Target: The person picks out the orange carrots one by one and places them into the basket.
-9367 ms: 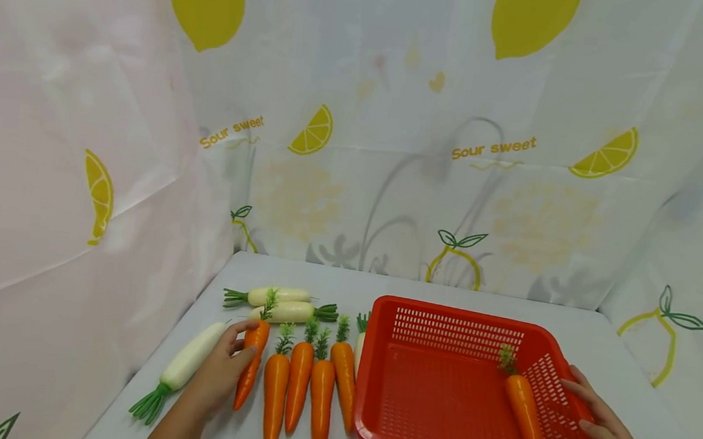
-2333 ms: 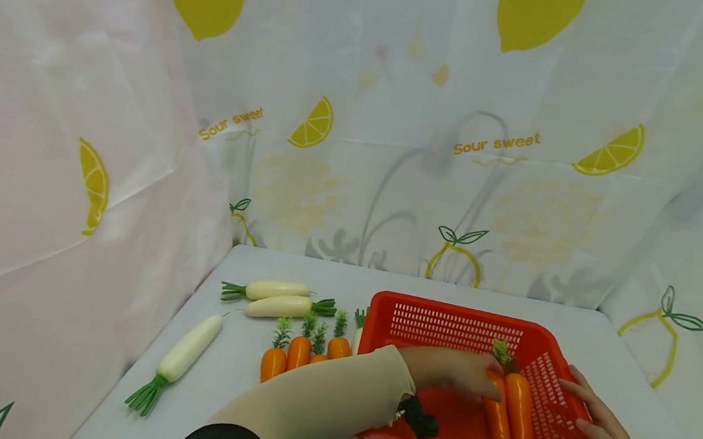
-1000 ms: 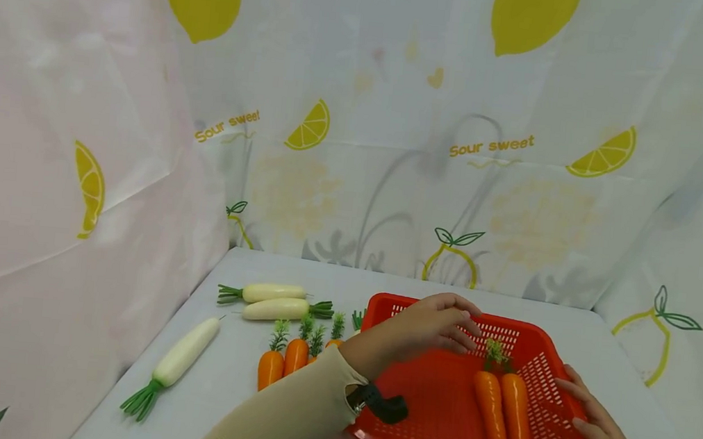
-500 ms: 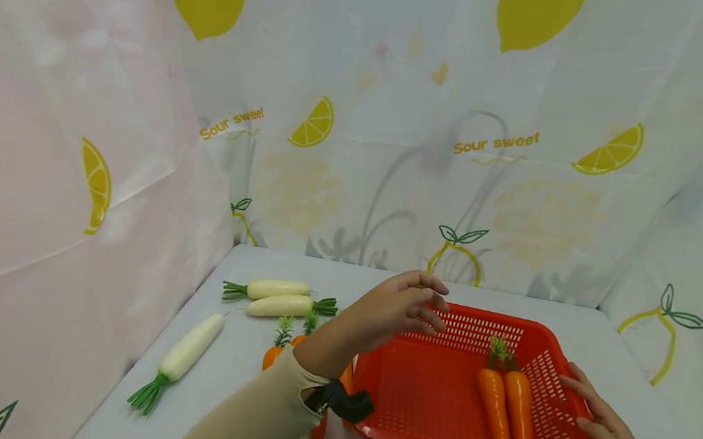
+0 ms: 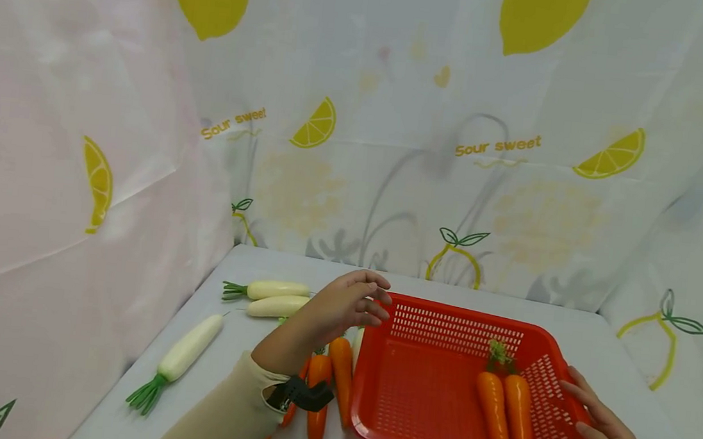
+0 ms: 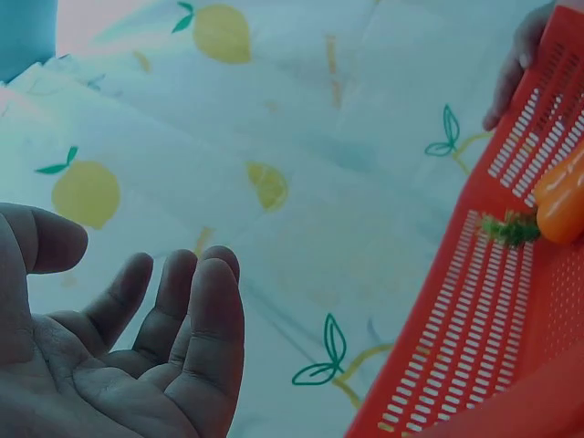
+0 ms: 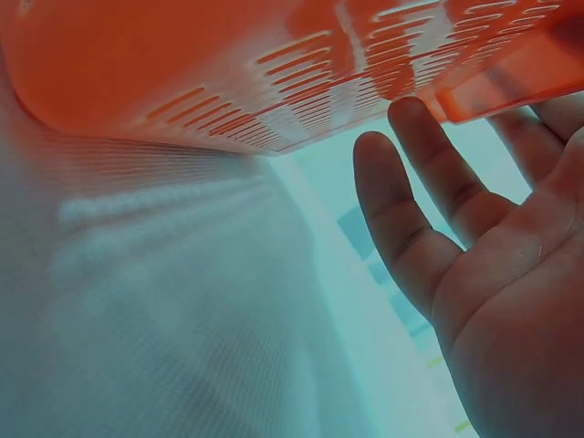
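My left hand (image 5: 344, 302) hovers just past the left rim of a red plastic basket (image 5: 418, 393), its fingers loosely bent around nothing; the left wrist view shows the bare palm. Below that forearm lie several carrots, among them a right-hand carrot (image 5: 342, 368) and a front carrot (image 5: 317, 412); the sleeve and arm hide the others in part. Inside the basket, on its right side, two carrots lie side by side: a left one (image 5: 493, 410) and a right one (image 5: 519, 415). My right hand (image 5: 615, 438) rests at the basket's right wall, fingers extended against the slotted side (image 7: 310, 73).
A white radish (image 5: 189, 352) with green stalks lies on the left of the white table (image 5: 138, 431). Two more, a back radish (image 5: 276, 288) and a front radish (image 5: 275, 305), lie behind the carrots. Lemon-printed cloth (image 5: 392, 181) encloses the back and sides.
A second carrot, earlier in my left hand on the table, now lies in the basket. Emptied, that hand has moved left out of the basket, over the carrots. My right hand stays at the basket.
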{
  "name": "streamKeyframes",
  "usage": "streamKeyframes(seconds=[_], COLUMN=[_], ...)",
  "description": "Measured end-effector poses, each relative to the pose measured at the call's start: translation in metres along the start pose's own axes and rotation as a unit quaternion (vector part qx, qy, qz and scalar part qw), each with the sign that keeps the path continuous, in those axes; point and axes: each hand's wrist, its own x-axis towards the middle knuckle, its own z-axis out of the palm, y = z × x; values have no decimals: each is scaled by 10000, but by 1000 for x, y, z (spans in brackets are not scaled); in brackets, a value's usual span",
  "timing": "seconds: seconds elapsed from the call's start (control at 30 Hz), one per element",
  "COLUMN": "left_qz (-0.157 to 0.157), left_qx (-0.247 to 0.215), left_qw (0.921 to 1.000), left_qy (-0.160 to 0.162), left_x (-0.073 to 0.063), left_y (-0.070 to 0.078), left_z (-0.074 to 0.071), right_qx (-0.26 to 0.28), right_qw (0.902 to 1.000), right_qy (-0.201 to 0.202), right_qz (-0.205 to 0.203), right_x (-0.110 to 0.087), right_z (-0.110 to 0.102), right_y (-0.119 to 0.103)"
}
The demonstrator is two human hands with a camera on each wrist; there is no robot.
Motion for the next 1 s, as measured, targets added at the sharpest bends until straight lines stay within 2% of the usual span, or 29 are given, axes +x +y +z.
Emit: streamKeyframes(seconds=[0.1, 0.27, 0.43, 0.6, 0.67, 0.83, 1.0], left_qz=[-77, -315, -447, -451, -428, -346, -384], left_qx=[3, 154, 312, -59, -189, -103, 238], left_qw=[9997, 9971, 9946, 9946, 9936, 9853, 9697], left_qy=[237, 676, 884, 935, 1026, 1671, 2403], left_x=[-3, -11, -21, -34, -40, -53, -64], left_y=[-7, -19, -30, -39, -42, -49, -59], left_z=[-10, -22, -37, -59, -68, -83, -92], right_qx=[62, 122, 328, 276, 219, 154, 72], right_qw=[9999, 9999, 9992, 9992, 9995, 9991, 9995], right_qy=[36, -38, -203, -180, -215, -348, -100], right_qz=[147, 102, 60, 205, 114, -169, 298], right_x=[-1, -1, -2, -3, -4, -4, -2], right_z=[1, 1, 0, 0, 0, -1, 2], right_y=[-2, -3, -4, -4, -3, -3, -5])
